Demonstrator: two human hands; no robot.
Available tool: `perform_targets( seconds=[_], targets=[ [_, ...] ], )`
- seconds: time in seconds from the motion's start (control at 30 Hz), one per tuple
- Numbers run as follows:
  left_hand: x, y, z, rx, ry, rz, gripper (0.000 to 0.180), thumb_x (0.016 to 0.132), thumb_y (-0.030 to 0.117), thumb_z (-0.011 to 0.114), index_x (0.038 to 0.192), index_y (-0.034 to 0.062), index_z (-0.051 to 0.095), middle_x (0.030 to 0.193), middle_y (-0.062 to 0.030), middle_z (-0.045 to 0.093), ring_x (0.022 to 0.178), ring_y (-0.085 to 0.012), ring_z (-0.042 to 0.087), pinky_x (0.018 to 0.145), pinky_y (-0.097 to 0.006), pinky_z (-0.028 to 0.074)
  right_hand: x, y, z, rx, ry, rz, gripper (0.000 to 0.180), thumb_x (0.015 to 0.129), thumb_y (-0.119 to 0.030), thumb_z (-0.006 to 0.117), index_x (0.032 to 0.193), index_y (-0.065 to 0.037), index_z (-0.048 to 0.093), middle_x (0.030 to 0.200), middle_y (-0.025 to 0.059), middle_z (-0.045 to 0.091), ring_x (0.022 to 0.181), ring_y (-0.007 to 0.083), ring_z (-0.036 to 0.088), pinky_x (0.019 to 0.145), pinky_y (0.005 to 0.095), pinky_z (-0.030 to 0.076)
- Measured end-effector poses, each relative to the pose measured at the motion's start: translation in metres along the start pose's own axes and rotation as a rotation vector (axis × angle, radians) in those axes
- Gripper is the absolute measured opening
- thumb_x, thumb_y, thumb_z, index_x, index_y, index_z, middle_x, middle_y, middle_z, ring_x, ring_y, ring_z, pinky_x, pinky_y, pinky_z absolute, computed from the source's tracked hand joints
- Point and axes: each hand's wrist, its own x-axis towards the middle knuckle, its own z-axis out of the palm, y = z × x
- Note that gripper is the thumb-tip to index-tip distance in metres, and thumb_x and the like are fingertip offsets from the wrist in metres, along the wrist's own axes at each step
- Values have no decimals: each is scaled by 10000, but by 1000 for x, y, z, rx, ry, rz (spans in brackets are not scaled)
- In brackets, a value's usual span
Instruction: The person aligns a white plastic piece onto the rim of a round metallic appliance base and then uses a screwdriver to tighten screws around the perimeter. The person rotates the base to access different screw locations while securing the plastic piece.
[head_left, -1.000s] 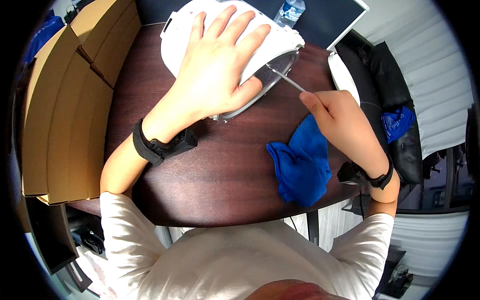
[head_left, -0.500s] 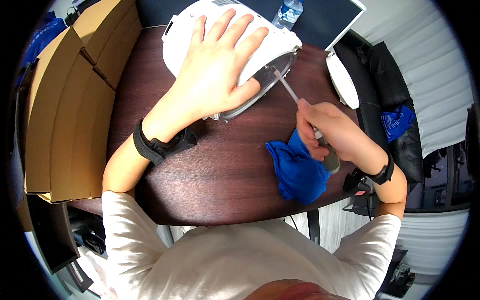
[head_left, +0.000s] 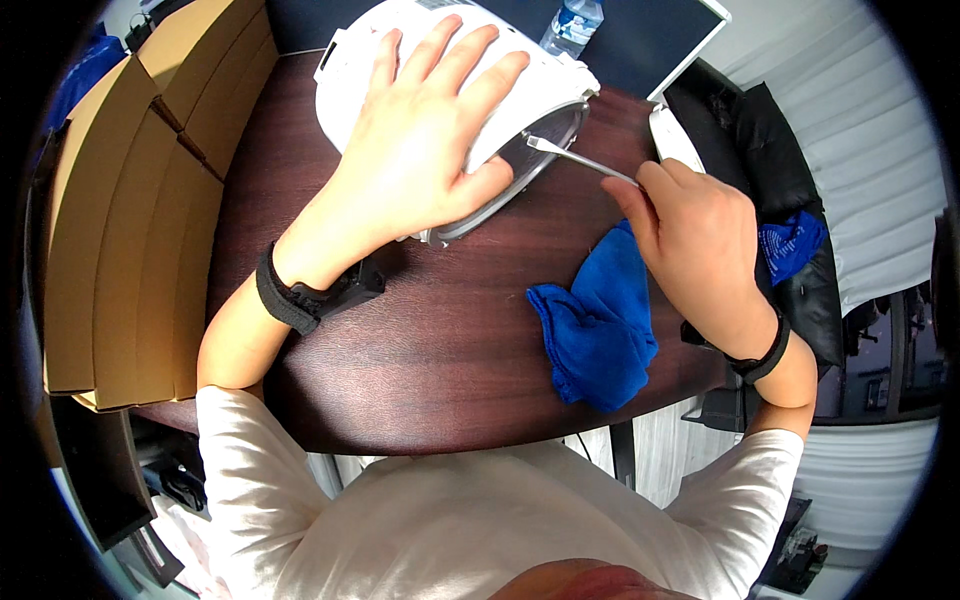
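White plastic appliance (head_left: 520, 90) lies tipped on its side under the left hand (head_left: 420, 160), which presses flat and spread on its smooth rounded shell. Right of it, the right hand (head_left: 695, 235) pinches a thin metal tool (head_left: 575, 158), tip at the round grilled opening, so work there looks unfinished. Crumpled blue cloth (head_left: 600, 330) rests on the dark wooden worktop (head_left: 420, 360) just beneath that hand.

We saw a white, rounded appliance (head_left: 540, 85) lying tipped on its side on the dark wooden table, its round, metal-rimmed open end facing toward us and to the right. The slim metal tool (head_left: 580, 160), a thin silvery rod with a flattened tip, lay almost level, slanting up to the left, its tip at the rim of that opening. A crumpled blue cloth (head_left: 600, 330) lay on the table just below the tool.
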Motion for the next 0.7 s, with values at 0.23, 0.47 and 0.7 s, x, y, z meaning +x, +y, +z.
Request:
perform_targets(
  seconds=[0.23, 0.47, 0.7],
  targets=[
    [0, 3, -2, 7, -5, -11, 818, 690, 265, 674, 1471, 141, 465, 1513, -185, 432, 1438, -413, 338, 1153, -640, 214, 5, -6, -6, -101, 72, 3, 328, 892, -319, 708, 688, -94, 583, 639, 68, 548, 561, 253, 617, 480, 361, 468],
    [-1, 8, -2, 11, 11, -39, 808, 690, 268, 678, 1460, 142, 469, 1504, -187, 434, 1431, -414, 342, 1151, -641, 215, 2, -8, -8, -65, 50, 40, 333, 906, -320, 692, 692, -87, 586, 648, 78, 555, 560, 269, 618, 483, 370, 470],
    [0, 8, 0, 23, 17, -39, 795, 692, 268, 665, 1453, 138, 472, 1503, -191, 432, 1431, -416, 342, 1151, -645, 211, -4, -7, -5, 21, -19, 76, 359, 928, -326, 671, 687, -73, 590, 654, 85, 572, 549, 275, 620, 485, 369, 475]
  ],
)
